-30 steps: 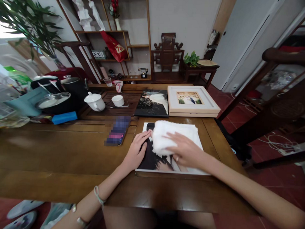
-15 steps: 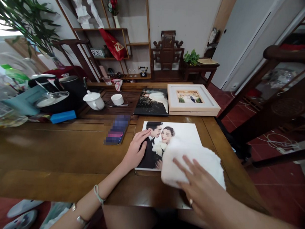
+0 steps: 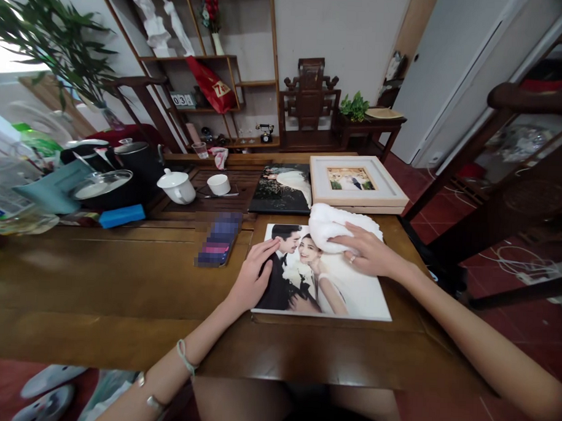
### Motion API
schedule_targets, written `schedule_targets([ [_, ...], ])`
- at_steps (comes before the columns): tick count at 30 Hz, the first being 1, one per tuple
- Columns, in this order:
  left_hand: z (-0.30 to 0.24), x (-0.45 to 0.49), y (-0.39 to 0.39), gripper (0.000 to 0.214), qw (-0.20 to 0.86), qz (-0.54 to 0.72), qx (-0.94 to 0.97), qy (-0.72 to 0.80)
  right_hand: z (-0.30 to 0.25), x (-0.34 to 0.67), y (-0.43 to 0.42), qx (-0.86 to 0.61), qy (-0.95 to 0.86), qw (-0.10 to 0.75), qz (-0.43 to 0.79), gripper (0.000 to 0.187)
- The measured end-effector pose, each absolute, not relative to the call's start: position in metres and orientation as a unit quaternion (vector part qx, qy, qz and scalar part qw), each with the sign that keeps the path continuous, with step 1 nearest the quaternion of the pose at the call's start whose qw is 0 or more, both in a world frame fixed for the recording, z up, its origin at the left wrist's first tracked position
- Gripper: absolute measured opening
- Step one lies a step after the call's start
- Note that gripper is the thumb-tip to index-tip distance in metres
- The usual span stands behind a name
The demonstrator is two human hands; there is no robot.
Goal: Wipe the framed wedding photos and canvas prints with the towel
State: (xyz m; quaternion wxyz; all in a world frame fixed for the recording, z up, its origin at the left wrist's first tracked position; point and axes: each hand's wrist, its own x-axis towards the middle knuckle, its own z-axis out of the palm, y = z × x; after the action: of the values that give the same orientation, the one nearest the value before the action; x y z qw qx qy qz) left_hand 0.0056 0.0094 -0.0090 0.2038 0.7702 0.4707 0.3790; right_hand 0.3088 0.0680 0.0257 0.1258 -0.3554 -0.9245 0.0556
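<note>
A wedding photo panel lies flat on the wooden table in front of me, showing a couple in a dark suit and a white dress. My left hand rests on its left edge, fingers stretched out and nothing in them. At the upper right corner of the panel, my right hand grips a bunched white cloth and presses it on the surface. The cloth covers that corner and hides part of the fingers.
Behind the panel lie a dark photo panel and a pale wooden picture frame. A phone is left of my left hand. Farther left stand a white lidded cup, a small white cup, a blue block and a glass-lidded pot.
My right hand has moved the white cloth from the panel's lower right up to its top right corner, uncovering the lower part of the picture. My left hand stays in place.
</note>
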Motion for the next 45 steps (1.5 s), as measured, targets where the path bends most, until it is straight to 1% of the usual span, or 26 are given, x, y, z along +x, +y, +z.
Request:
schedule_targets([
  [3, -0.008, 0.006, 0.009, 0.041, 0.207, 0.38, 0.768, 0.473, 0.028, 0.306, 0.045, -0.405, -0.908, 0.102, 0.025, 0.056],
  [7, -0.009, 0.006, 0.009, 0.04, 0.204, 0.382, 0.768, 0.471, 0.033, 0.287, -0.021, -0.434, -0.899, 0.054, 0.0, 0.06],
  [9, -0.009, 0.006, 0.009, 0.041, 0.203, 0.385, 0.768, 0.469, 0.037, 0.278, -0.054, -0.408, -0.912, 0.038, 0.027, 0.058],
  [12, -0.009, 0.006, 0.009, 0.041, 0.201, 0.386, 0.77, 0.466, 0.042, 0.268, -0.081, -0.318, -0.943, 0.034, 0.097, 0.046],
  [14, -0.009, 0.006, 0.009, 0.041, 0.2, 0.385, 0.77, 0.467, 0.045, 0.265, -0.075, -0.251, -0.958, 0.04, 0.135, 0.04],
  [17, -0.01, 0.005, 0.01, 0.04, 0.199, 0.384, 0.77, 0.469, 0.045, 0.266, -0.038, -0.222, -0.959, 0.071, 0.16, 0.046],
  [20, -0.01, 0.006, 0.01, 0.041, 0.199, 0.384, 0.77, 0.468, 0.038, 0.274, 0.01, -0.291, -0.941, 0.116, 0.129, 0.049],
  [23, -0.01, 0.006, 0.009, 0.041, 0.2, 0.388, 0.77, 0.466, 0.03, 0.284, 0.04, -0.389, -0.91, 0.133, 0.057, 0.049],
  [26, -0.01, 0.006, 0.009, 0.042, 0.202, 0.391, 0.768, 0.466, 0.028, 0.285, 0.04, -0.49, -0.864, 0.113, -0.025, 0.052],
  [28, -0.01, 0.007, 0.009, 0.042, 0.203, 0.393, 0.765, 0.468, 0.028, 0.277, 0.024, -0.514, -0.851, 0.085, -0.067, 0.05],
  [30, -0.01, 0.007, 0.008, 0.042, 0.204, 0.393, 0.763, 0.47, 0.029, 0.264, -0.001, -0.497, -0.862, 0.062, -0.075, 0.048],
  [32, -0.01, 0.007, 0.008, 0.042, 0.207, 0.393, 0.761, 0.472, 0.029, 0.25, -0.029, -0.446, -0.892, 0.054, -0.049, 0.047],
  [33, -0.01, 0.006, 0.008, 0.042, 0.208, 0.393, 0.761, 0.473, 0.029, 0.244, -0.042, -0.406, -0.912, 0.059, -0.027, 0.043],
  [35, -0.011, 0.004, 0.009, 0.042, 0.212, 0.392, 0.764, 0.466, 0.029, 0.234, -0.061, -0.309, -0.948, 0.077, 0.02, 0.031],
  [37, -0.012, 0.003, 0.01, 0.042, 0.214, 0.391, 0.772, 0.452, 0.031, 0.231, -0.066, -0.238, -0.965, 0.089, 0.057, 0.021],
  [38, -0.012, 0.003, 0.01, 0.042, 0.214, 0.391, 0.776, 0.447, 0.031, 0.231, -0.063, -0.222, -0.968, 0.089, 0.069, 0.022],
  [40, -0.01, 0.003, 0.01, 0.041, 0.211, 0.396, 0.773, 0.448, 0.033, 0.235, -0.048, -0.23, -0.966, 0.089, 0.079, 0.031],
  [43, -0.006, 0.006, 0.006, 0.036, 0.202, 0.41, 0.756, 0.468, 0.037, 0.244, -0.011, -0.299, -0.945, 0.11, 0.068, 0.046],
  [45, -0.003, 0.008, 0.003, 0.032, 0.209, 0.426, 0.741, 0.475, 0.041, 0.243, 0.014, -0.354, -0.925, 0.127, 0.06, 0.049],
])
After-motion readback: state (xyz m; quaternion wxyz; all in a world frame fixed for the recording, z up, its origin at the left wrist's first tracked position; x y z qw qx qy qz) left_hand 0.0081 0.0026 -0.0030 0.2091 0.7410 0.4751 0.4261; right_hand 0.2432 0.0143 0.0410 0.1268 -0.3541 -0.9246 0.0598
